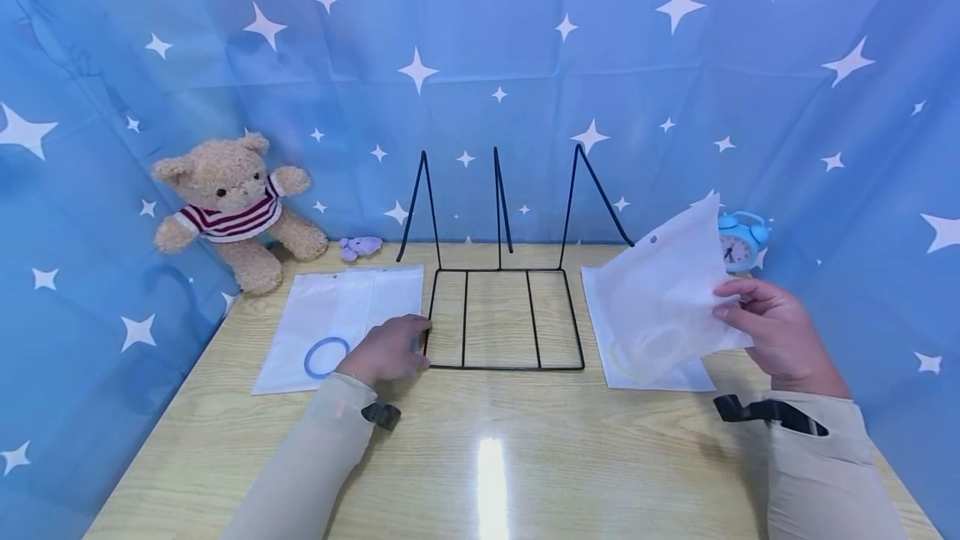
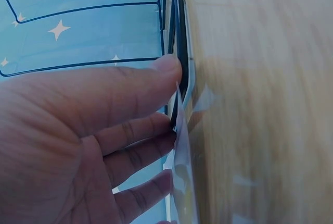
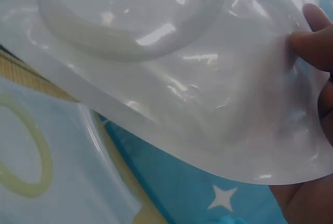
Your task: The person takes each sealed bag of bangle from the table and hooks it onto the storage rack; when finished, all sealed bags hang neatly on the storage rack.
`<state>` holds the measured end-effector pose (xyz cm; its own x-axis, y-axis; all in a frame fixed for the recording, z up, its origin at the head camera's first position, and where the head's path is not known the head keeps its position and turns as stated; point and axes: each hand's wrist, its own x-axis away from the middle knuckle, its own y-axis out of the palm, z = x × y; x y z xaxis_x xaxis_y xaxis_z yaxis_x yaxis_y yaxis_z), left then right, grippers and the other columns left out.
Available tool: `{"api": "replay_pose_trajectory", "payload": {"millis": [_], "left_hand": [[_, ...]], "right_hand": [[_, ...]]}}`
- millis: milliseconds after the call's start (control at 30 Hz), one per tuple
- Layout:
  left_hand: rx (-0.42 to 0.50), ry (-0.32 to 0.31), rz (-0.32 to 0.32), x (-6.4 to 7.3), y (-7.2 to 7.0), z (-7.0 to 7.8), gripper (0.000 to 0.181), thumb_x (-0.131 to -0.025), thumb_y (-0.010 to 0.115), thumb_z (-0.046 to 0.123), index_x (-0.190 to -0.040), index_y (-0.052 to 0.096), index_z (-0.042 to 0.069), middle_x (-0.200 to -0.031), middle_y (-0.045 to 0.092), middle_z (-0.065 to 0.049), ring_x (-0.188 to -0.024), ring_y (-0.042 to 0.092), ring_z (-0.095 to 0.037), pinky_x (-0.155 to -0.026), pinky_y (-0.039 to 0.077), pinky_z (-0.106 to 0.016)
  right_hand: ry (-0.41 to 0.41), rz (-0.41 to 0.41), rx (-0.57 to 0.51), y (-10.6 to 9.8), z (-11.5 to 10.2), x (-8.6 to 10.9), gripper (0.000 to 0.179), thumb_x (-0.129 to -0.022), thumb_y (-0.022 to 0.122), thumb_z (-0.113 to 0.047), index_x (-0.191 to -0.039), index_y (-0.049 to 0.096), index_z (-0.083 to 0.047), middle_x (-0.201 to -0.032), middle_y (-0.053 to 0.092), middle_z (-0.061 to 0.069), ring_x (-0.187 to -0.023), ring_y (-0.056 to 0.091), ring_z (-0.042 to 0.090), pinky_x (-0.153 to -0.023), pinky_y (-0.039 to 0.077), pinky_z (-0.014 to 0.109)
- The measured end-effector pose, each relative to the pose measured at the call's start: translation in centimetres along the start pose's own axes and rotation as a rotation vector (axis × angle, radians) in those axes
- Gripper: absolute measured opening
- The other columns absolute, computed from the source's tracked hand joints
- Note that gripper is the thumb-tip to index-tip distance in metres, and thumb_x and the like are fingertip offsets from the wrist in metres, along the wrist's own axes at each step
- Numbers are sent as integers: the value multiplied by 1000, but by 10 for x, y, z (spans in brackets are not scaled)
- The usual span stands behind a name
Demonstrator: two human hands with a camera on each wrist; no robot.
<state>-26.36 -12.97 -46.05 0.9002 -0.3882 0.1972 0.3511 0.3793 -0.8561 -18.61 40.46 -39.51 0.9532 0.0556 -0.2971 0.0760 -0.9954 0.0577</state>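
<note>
A black wire rack (image 1: 497,368) with tall upright loops lies flat on the table. My left hand (image 1: 386,348) is at its left edge, thumb and fingers pinching the side wire (image 2: 182,41). On the right, my right hand (image 1: 780,336) pinches the edge of a whitish translucent plastic bag (image 1: 667,273), lifted and tilted. A pale ring (image 3: 125,49) shows through this bag. Beneath it lies another bag (image 1: 697,377), with a yellow ring (image 3: 44,156) seen in the right wrist view.
Left of the rack lie overlapping translucent bags (image 1: 311,307), one with a blue ring (image 1: 309,361). A teddy bear (image 1: 240,215), a small purple toy (image 1: 360,247) and a blue alarm clock (image 1: 738,248) stand at the back. A starry blue curtain (image 1: 495,40) surrounds the table.
</note>
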Motion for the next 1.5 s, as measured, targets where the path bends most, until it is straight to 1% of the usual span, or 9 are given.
{"api": "replay_pose_trajectory", "payload": {"millis": [333, 567, 733, 867, 967, 1100, 1167, 1400, 1500], "left_hand": [[-18, -7, 7, -2, 2, 0, 68, -94, 80, 22, -156, 53, 11, -162, 48, -14, -150, 43, -40, -121, 37, -61], [-20, -13, 10, -3, 3, 0, 69, -94, 81, 23, -156, 53, 11, -163, 47, -14, -150, 43, -40, -120, 39, -60], [-18, -15, 9, -2, 3, -1, 70, -94, 81, 24, -156, 52, 12, -163, 47, -13, -150, 43, -39, -120, 39, -59], [-5, -18, 10, -2, 3, 0, 69, -94, 80, 23, -157, 52, 12, -163, 47, -13, -150, 43, -39, -120, 40, -58], [8, -22, 13, -1, 3, 0, 69, -94, 80, 23, -156, 52, 13, -163, 47, -13, -150, 43, -40, -120, 40, -58], [18, -26, 12, 0, 3, 0, 69, -94, 80, 22, -156, 53, 13, -163, 47, -13, -150, 43, -40, -120, 41, -58], [15, -23, 11, 0, 3, 1, 69, -94, 80, 22, -156, 53, 13, -163, 47, -13, -150, 43, -40, -120, 41, -57], [-1, -14, 12, 0, 4, 0, 69, -94, 80, 23, -156, 53, 12, -163, 47, -13, -150, 44, -39, -120, 41, -57], [-6, -11, 15, -1, 4, -1, 69, -94, 80, 23, -156, 52, 12, -163, 47, -13, -150, 44, -39, -119, 41, -58]], "right_hand": [[-65, -76, -44, 14, -11, 1, 41, -97, 50, 26, -114, 75, -1, -103, 75, 0, -90, 74, 11, -75, 62, 22], [-82, -37, -18, 25, -13, 0, 39, -95, 53, 26, -112, 76, 0, -104, 76, 0, -89, 73, 10, -75, 62, 21], [-80, -48, 3, 26, -13, -1, 35, -97, 54, 23, -115, 74, 2, -111, 72, 0, -92, 73, 11, -78, 63, 23], [-76, -37, 36, 28, -13, 0, 34, -97, 56, 22, -115, 75, 1, -106, 69, 0, -88, 71, 10, -74, 62, 21], [-77, -10, 82, 30, -12, 1, 34, -96, 58, 21, -115, 76, -1, -97, 64, -1, -77, 62, 7, -66, 57, 16], [-78, 2, 134, 30, -10, 2, 34, -96, 60, 19, -117, 76, -2, -98, 55, 0, -73, 51, 10, -62, 52, 15], [-73, -3, 156, 30, -10, 2, 33, -96, 60, 18, -118, 75, -1, -103, 55, 1, -75, 54, 10, -63, 54, 16], [-54, -2, 540, 28, -9, 2, 23, -98, 69, 7, -118, 76, -2, -92, 61, -6, -64, 48, 16, -53, 43, 31], [-35, -48, 620, 26, -9, 0, 21, -99, 70, 2, -119, 76, -2, -89, 63, -5, -63, 48, 19, -53, 43, 32]]}}
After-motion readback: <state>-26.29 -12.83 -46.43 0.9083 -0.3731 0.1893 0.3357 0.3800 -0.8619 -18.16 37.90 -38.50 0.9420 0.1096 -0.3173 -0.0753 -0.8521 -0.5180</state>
